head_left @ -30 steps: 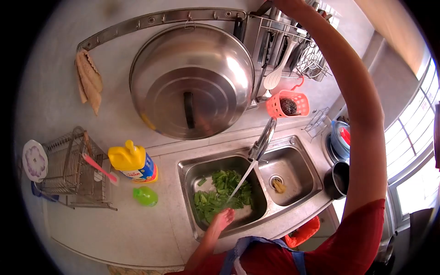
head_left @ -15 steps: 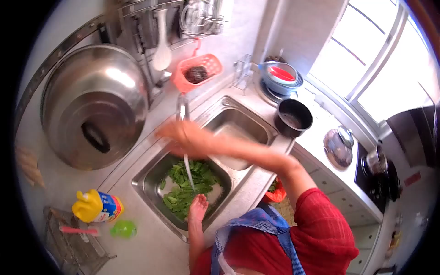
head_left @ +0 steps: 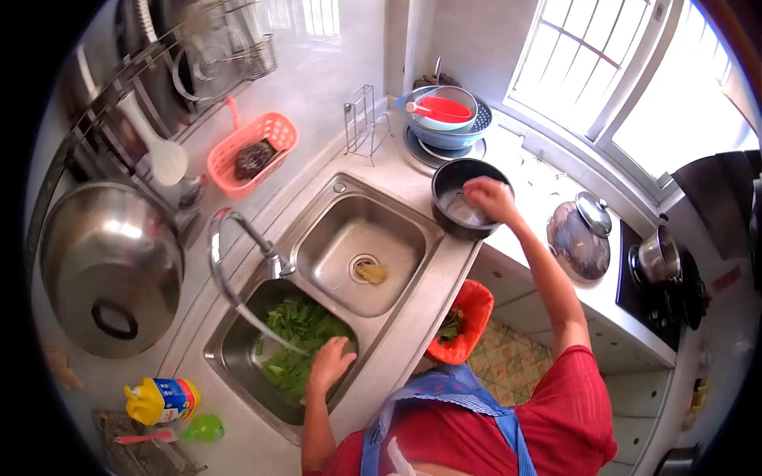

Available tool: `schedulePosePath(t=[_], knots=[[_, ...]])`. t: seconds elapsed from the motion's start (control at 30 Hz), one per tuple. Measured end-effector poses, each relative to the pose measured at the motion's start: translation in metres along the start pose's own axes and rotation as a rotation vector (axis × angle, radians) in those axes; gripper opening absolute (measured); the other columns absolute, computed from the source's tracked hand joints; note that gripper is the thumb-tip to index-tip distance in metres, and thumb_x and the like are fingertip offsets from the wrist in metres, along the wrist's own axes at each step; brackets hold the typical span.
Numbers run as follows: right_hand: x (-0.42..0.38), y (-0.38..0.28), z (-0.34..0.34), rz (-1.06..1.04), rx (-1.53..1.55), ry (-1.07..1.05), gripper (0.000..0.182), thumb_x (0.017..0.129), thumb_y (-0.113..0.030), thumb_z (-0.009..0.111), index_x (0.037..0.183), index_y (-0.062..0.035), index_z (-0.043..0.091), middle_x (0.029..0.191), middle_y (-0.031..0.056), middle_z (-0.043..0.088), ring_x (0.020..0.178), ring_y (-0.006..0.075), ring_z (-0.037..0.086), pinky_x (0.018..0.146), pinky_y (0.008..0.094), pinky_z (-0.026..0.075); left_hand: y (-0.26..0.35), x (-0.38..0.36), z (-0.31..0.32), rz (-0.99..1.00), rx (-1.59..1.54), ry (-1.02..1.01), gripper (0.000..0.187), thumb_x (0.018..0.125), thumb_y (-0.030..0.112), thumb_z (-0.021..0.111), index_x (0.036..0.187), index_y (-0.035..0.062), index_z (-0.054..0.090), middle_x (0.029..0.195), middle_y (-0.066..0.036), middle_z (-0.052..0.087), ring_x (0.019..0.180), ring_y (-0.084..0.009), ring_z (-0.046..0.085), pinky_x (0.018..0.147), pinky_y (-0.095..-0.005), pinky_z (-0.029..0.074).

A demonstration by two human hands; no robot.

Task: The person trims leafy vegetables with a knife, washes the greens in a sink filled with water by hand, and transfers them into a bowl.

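Note:
My left hand [head_left: 329, 363] is open over the near edge of the left sink basin [head_left: 230, 343], its fingers loosely apart beside the running water. Cut leafy greens [head_left: 295, 327] lie in that basin. A stream from the curved metal faucet [head_left: 251, 230] falls onto them, close to my fingertips. My right hand [head_left: 490, 198] reaches across to the black pot [head_left: 456, 228] on the counter. Its fingers are curled over the pot's opening at the right side, and I cannot tell what they grip.
The right basin [head_left: 317, 246] has a yellowish clump [head_left: 371, 273] by its drain. Stacked bowls [head_left: 456, 136] stand behind the pot, with a pot lid [head_left: 583, 246] to its right. A yellow bottle [head_left: 163, 399] is at left. Below the counter sits a red-lined bin [head_left: 475, 313].
My right hand has swung from near the faucet over to the black pot. My left hand stays at the greens, now turned palm down. The view has shifted, and water still runs.

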State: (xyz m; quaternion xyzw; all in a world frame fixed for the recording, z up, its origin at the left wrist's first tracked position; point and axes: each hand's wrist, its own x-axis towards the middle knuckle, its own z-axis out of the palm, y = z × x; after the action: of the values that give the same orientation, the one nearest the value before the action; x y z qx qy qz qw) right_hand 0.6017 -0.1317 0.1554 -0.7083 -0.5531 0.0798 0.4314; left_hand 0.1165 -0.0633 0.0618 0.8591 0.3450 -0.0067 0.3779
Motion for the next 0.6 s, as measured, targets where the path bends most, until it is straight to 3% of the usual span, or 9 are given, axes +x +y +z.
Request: schedulePosePath(t=[0.07,0.13,0.3,0.37,0.4,0.47,0.6], knots=[[0.044,0.047,-0.038,0.249,0.226,0.013,0.025,0.085,-0.013,0.053,0.107,-0.0021,0.058,0.090,0.0069,0.063,0.078,0.0118,0.059,0.067,0.0248,0.049,0.045,0.048,-0.021,0.087,-0.077,0.061,0.043,0.078,0.022,0.062,0.114,0.0008,0.053,0.119,-0.017,0.051,0.107,-0.0325,0.051,0.089,-0.0374,0.041],[0.098,0.109,-0.060,0.322,0.178,0.076,0.029,0.087,-0.015,0.050,0.112,-0.0015,0.053,0.093,0.0078,0.062,0.078,0.0132,0.059,0.065,0.0253,0.049,0.104,0.109,-0.044,0.078,-0.088,0.176,0.042,0.078,0.019,0.061,0.115,0.0015,0.052,0.121,-0.017,0.050,0.110,-0.0318,0.050,0.092,-0.0368,0.040],[0.209,0.226,-0.071,0.395,0.291,0.198,0.038,0.087,-0.019,0.050,0.119,0.0002,0.045,0.093,0.0100,0.058,0.077,0.0144,0.059,0.062,0.0277,0.050,0.217,0.313,-0.096,0.307,0.141,0.449,0.049,0.079,0.017,0.060,0.122,0.0004,0.045,0.127,-0.016,0.045,0.116,-0.0320,0.044,0.097,-0.0370,0.036],[0.243,0.274,-0.061,0.253,0.034,0.267,0.044,0.082,-0.022,0.048,0.117,0.0036,0.043,0.096,0.0258,0.060,0.085,0.0356,0.061,0.076,0.0420,0.048,0.242,0.397,-0.107,0.433,0.360,0.632,0.053,0.075,0.013,0.063,0.123,0.0001,0.044,0.129,-0.017,0.041,0.117,-0.0336,0.042,0.096,-0.0395,0.036],[0.249,0.275,-0.065,0.260,0.044,0.260,0.044,0.082,-0.022,0.048,0.117,0.0036,0.043,0.096,0.0258,0.060,0.085,0.0356,0.061,0.076,0.0420,0.048,0.252,0.433,-0.110,0.467,0.477,0.701,0.053,0.074,0.011,0.063,0.123,0.0002,0.043,0.131,-0.016,0.039,0.118,-0.0333,0.041,0.096,-0.0402,0.036],[0.259,0.249,-0.076,0.323,-0.229,0.166,0.051,0.081,-0.026,0.046,0.120,0.0051,0.039,0.098,0.0327,0.056,0.094,0.0444,0.055,0.086,0.0473,0.042,0.260,0.494,-0.113,0.484,0.649,0.792,0.053,0.069,0.016,0.069,0.116,0.0013,0.048,0.124,-0.019,0.042,0.115,-0.0339,0.041,0.092,-0.0436,0.038],[0.282,0.263,-0.078,0.343,-0.342,0.104,0.040,0.084,-0.026,0.043,0.107,0.0062,0.043,0.093,0.0346,0.057,0.091,0.0461,0.056,0.083,0.0492,0.043,0.273,0.543,-0.107,0.362,0.797,0.670,0.045,0.071,0.019,0.068,0.110,0.0029,0.052,0.118,-0.018,0.047,0.107,-0.0324,0.049,0.087,-0.0442,0.041]])
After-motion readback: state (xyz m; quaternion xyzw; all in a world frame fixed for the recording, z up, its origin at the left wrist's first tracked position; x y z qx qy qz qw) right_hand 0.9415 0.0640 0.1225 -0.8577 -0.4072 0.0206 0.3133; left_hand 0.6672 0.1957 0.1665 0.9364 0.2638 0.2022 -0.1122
